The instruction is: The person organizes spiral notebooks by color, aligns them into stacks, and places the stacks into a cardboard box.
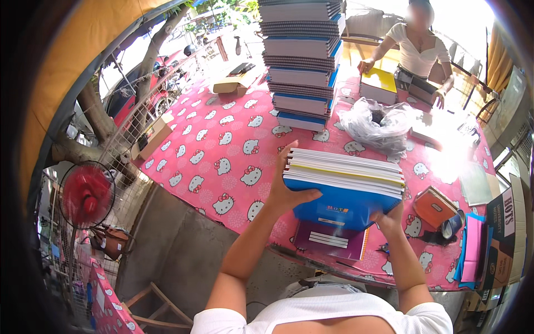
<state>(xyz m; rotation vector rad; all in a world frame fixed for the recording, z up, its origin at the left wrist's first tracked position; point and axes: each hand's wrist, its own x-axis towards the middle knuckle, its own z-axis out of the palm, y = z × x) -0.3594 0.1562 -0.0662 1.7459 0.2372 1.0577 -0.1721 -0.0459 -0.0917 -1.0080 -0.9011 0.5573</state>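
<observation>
Between my two hands is a stack of notebooks (342, 203), tilted up so that a blue cover faces me and the white page edges, with one yellow edge, lie on top. My left hand (292, 186) grips the stack's left side, its thumb on the blue cover. On the lower right corner, my right hand (387, 216) is closed round the stack, its far fingers hidden. Beneath it, a purple notebook (328, 249) with white label lines lies near the table's front edge. Beyond stands a tall pile of spiral-bound notebooks (303, 78).
The table's pink cartoon-cat cloth (222, 183) bears a crumpled plastic bag (375, 125), an orange box (434, 207), a can (453, 224) and pink and blue folders (473, 247). Across it, a person (418, 50) touches a yellow-topped stack (379, 80). A red fan (88, 195) stands left.
</observation>
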